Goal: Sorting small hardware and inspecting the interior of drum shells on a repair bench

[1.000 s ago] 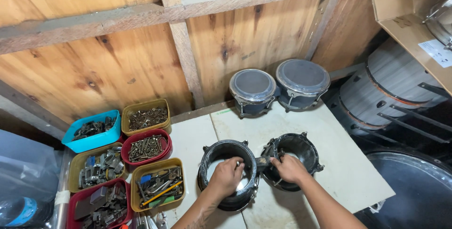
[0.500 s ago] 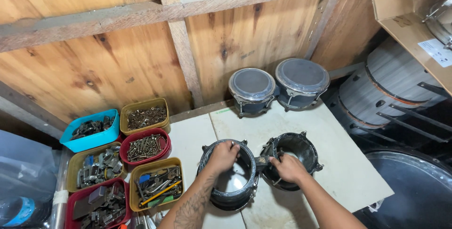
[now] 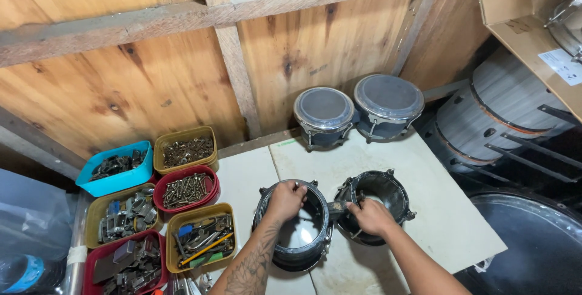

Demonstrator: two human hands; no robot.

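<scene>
A pair of joined black bongo shells (image 3: 330,219) without heads lies on the pale tabletop (image 3: 436,210), close to its near edge. The two open shells sit side by side, so the long axis of the pair runs left to right across the tabletop, with the near-left shell slightly closer to the person than the right one. Both openings face up, and the metal lugs around the rims stick outward.

The left hand (image 3: 285,198) rests on the far rim of the larger left shell (image 3: 294,240), fingers curled over the edge and gripping it. The right hand (image 3: 371,216) is closed on the near-left rim of the smaller right shell (image 3: 379,201), just beside the block that joins the two.

Behind them, against the wooden wall (image 3: 151,83), stands a finished pair of bongos (image 3: 357,110) with grey heads, also set side by side. To the left of the tabletop are small tubs of hardware: a blue tub (image 3: 115,167), a yellow tub of screws (image 3: 185,149), a red tub of bolts (image 3: 185,189) and a yellow tub of tools (image 3: 200,237). Larger drums (image 3: 503,119) lie to the right.
</scene>
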